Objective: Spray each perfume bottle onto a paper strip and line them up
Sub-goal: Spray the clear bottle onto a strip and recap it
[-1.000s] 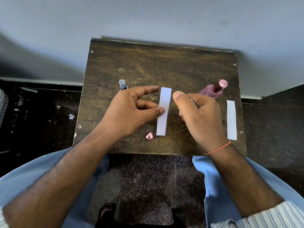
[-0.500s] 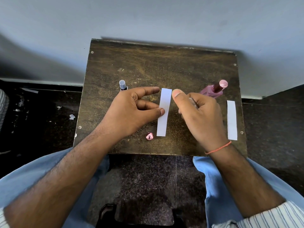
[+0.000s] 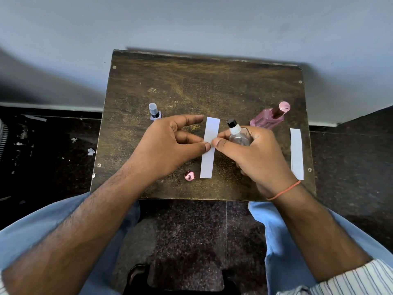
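My left hand [image 3: 170, 145] pinches the left edge of a white paper strip [image 3: 209, 158] between thumb and fingers over the middle of the small wooden table [image 3: 191, 81]. My right hand [image 3: 255, 154] grips a clear perfume bottle [image 3: 239, 136] with a black nozzle and white collar, just right of the strip. The right thumb tip touches the strip's right edge. A pink perfume bottle [image 3: 268, 120] stands behind the right hand. A small bottle with a grey-blue cap [image 3: 154, 112] stands behind the left hand.
A second paper strip [image 3: 296, 153] lies near the table's right edge. A round pink cap [image 3: 189, 175] sits near the front edge, left of the held strip. The wall is close behind the table. My knees in blue trousers flank a dark object [image 3: 180, 279] on the floor.
My right thumb has come down off the top of the clear bottle to the strip's edge, so the black nozzle now shows. The left hand and strip have barely moved.
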`<control>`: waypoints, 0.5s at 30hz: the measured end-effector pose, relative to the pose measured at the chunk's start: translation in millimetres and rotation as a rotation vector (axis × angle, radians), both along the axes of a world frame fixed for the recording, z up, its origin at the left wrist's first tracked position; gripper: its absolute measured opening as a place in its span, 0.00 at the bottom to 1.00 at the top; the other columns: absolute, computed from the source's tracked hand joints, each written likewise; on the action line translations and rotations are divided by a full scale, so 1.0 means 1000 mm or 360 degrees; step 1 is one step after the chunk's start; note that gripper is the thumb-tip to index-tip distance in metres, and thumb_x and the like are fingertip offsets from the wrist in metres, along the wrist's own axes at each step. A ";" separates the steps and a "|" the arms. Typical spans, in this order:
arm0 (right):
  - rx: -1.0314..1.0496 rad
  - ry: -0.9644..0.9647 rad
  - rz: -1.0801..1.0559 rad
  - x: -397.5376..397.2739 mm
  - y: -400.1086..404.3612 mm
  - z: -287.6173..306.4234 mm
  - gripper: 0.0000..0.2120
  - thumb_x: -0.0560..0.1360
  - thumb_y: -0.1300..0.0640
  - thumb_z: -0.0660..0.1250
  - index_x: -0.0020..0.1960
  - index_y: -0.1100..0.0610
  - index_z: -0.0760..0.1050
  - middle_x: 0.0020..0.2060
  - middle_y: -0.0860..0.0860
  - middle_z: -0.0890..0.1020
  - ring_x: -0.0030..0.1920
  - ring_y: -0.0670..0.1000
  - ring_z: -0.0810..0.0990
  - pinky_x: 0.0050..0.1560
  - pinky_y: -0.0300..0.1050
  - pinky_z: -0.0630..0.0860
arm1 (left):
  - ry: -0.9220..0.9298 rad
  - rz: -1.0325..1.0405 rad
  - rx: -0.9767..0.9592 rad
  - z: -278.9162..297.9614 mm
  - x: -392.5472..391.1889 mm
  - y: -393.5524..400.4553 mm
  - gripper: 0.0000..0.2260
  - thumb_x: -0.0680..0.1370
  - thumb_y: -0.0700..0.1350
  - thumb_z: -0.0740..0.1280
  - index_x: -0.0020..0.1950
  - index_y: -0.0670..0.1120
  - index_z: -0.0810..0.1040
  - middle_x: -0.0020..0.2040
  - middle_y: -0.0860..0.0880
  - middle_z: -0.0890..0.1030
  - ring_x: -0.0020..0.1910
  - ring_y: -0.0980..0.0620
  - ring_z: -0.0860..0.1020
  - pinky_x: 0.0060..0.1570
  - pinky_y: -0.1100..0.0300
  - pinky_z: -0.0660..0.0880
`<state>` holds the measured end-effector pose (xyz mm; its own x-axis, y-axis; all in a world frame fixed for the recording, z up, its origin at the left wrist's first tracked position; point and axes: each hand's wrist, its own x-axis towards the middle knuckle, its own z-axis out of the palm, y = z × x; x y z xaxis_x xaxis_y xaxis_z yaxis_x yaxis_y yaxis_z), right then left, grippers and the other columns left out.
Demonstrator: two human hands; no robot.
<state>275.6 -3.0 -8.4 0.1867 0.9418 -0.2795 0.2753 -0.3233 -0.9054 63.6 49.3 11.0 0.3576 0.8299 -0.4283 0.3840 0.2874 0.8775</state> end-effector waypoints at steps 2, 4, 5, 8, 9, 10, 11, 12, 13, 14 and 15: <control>-0.0024 -0.0013 -0.0007 0.000 0.000 0.000 0.05 0.76 0.52 0.81 0.43 0.51 0.88 0.23 0.38 0.77 0.25 0.41 0.74 0.30 0.37 0.67 | 0.0018 -0.0016 0.0015 -0.001 -0.001 0.000 0.30 0.77 0.46 0.82 0.78 0.54 0.77 0.45 0.57 0.91 0.51 0.63 0.89 0.64 0.58 0.79; -0.0059 -0.0028 -0.0014 0.000 0.000 0.000 0.05 0.76 0.51 0.81 0.43 0.52 0.87 0.23 0.38 0.76 0.25 0.41 0.73 0.33 0.41 0.66 | 0.0044 -0.0033 0.0030 -0.002 -0.002 -0.001 0.29 0.78 0.48 0.81 0.78 0.54 0.77 0.44 0.58 0.91 0.50 0.64 0.89 0.64 0.55 0.80; -0.0076 -0.0040 -0.0025 0.000 0.001 0.000 0.06 0.75 0.51 0.81 0.43 0.51 0.87 0.23 0.38 0.76 0.25 0.41 0.73 0.34 0.42 0.65 | 0.0070 -0.0040 0.0043 -0.003 -0.003 -0.001 0.28 0.78 0.50 0.81 0.78 0.54 0.77 0.43 0.57 0.91 0.49 0.63 0.89 0.63 0.53 0.81; -0.0098 -0.0099 -0.0039 -0.001 0.002 0.000 0.04 0.75 0.51 0.81 0.43 0.46 0.86 0.23 0.39 0.76 0.25 0.41 0.72 0.34 0.43 0.65 | 0.0223 -0.0051 0.0124 -0.004 -0.008 -0.002 0.28 0.76 0.61 0.76 0.75 0.54 0.80 0.40 0.57 0.91 0.44 0.61 0.90 0.58 0.48 0.86; -0.0100 -0.0120 -0.0037 -0.001 0.003 0.000 0.04 0.74 0.50 0.81 0.43 0.46 0.86 0.23 0.39 0.76 0.25 0.40 0.72 0.34 0.43 0.65 | 0.0269 -0.0062 0.0154 -0.004 -0.009 -0.003 0.29 0.75 0.64 0.74 0.73 0.54 0.81 0.40 0.58 0.90 0.43 0.61 0.90 0.56 0.48 0.86; -0.0104 -0.0149 -0.0038 -0.002 0.003 0.000 0.05 0.74 0.49 0.81 0.43 0.47 0.86 0.23 0.39 0.76 0.25 0.40 0.71 0.34 0.44 0.65 | 0.0302 -0.0073 0.0179 -0.003 -0.011 -0.003 0.28 0.74 0.65 0.73 0.71 0.55 0.83 0.40 0.58 0.90 0.43 0.62 0.89 0.55 0.49 0.87; -0.0112 -0.0190 -0.0045 -0.003 0.003 -0.001 0.08 0.72 0.47 0.80 0.42 0.51 0.86 0.23 0.40 0.75 0.26 0.41 0.70 0.35 0.44 0.66 | 0.0324 -0.0085 0.0200 -0.003 -0.012 -0.004 0.26 0.75 0.64 0.73 0.69 0.55 0.84 0.39 0.59 0.90 0.43 0.63 0.89 0.55 0.50 0.87; -0.0124 -0.0230 -0.0051 -0.004 0.004 -0.002 0.13 0.70 0.46 0.79 0.42 0.55 0.85 0.24 0.41 0.75 0.27 0.41 0.69 0.35 0.45 0.66 | 0.0346 -0.0098 0.0219 -0.002 -0.013 -0.004 0.23 0.75 0.63 0.73 0.68 0.55 0.85 0.39 0.60 0.90 0.43 0.64 0.88 0.55 0.52 0.86; -0.0142 -0.0258 -0.0054 -0.004 0.005 -0.003 0.16 0.69 0.45 0.79 0.42 0.59 0.84 0.25 0.42 0.75 0.28 0.42 0.69 0.36 0.45 0.66 | 0.0371 -0.0118 0.0237 -0.001 -0.015 -0.004 0.21 0.77 0.62 0.74 0.67 0.56 0.85 0.39 0.61 0.90 0.43 0.66 0.88 0.55 0.54 0.86; -0.0161 -0.0279 -0.0051 -0.005 0.006 -0.004 0.18 0.70 0.45 0.79 0.42 0.61 0.84 0.26 0.43 0.75 0.29 0.44 0.70 0.37 0.47 0.67 | 0.0404 -0.0140 0.0257 -0.001 -0.016 -0.004 0.18 0.78 0.60 0.75 0.66 0.56 0.86 0.39 0.63 0.89 0.42 0.67 0.87 0.56 0.57 0.85; -0.0178 -0.0299 -0.0041 -0.006 0.006 -0.004 0.19 0.70 0.45 0.79 0.43 0.62 0.84 0.28 0.45 0.75 0.30 0.45 0.70 0.37 0.48 0.68 | 0.0443 -0.0162 0.0278 0.000 -0.017 -0.004 0.15 0.79 0.58 0.75 0.65 0.57 0.86 0.38 0.64 0.89 0.42 0.69 0.87 0.55 0.60 0.84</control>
<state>269.7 3.0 -12.7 0.2687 0.9011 -0.3404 0.4261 -0.4281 -0.7970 46.3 45.5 11.2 0.3319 0.8654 -0.3754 0.6344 0.0898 0.7678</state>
